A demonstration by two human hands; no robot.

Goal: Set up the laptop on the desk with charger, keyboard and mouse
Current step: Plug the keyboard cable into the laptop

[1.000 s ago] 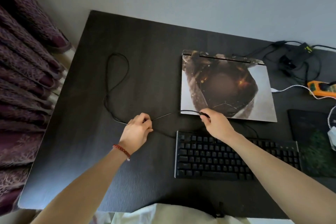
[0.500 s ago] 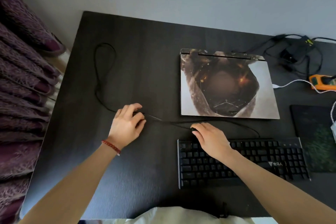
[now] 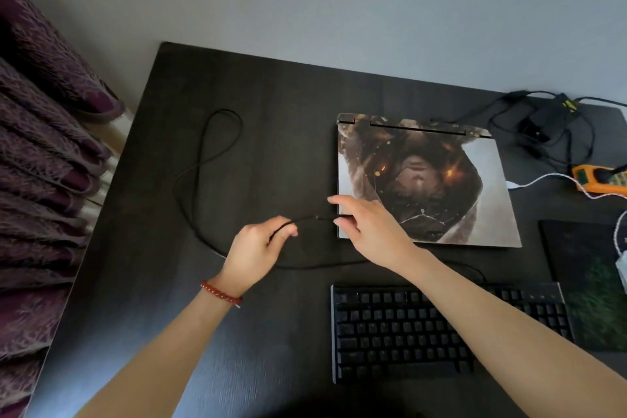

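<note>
The closed laptop (image 3: 475, 180), its lid covered in dark artwork, lies flat on the dark desk (image 3: 271, 112). A black keyboard (image 3: 390, 332) sits in front of it. The keyboard's black cable (image 3: 203, 163) loops across the desk's left half. My left hand (image 3: 258, 248) pinches this cable. My right hand (image 3: 369, 231) holds the cable's plug end right at the laptop's left edge, near its front corner; the plug tip is hidden by my fingers. The black charger brick (image 3: 543, 122) lies with tangled wires behind the laptop at the right.
A dark mouse pad (image 3: 587, 282) lies right of the keyboard. An orange device (image 3: 600, 176) with a white cable (image 3: 536, 181) sits at the right edge. Purple curtains (image 3: 40, 180) hang left of the desk. A grey wall runs behind.
Both hands rose from the desk and moved toward the laptop's left edge, carrying the cable end. My right hand went from the keyboard's top edge to the laptop's side.
</note>
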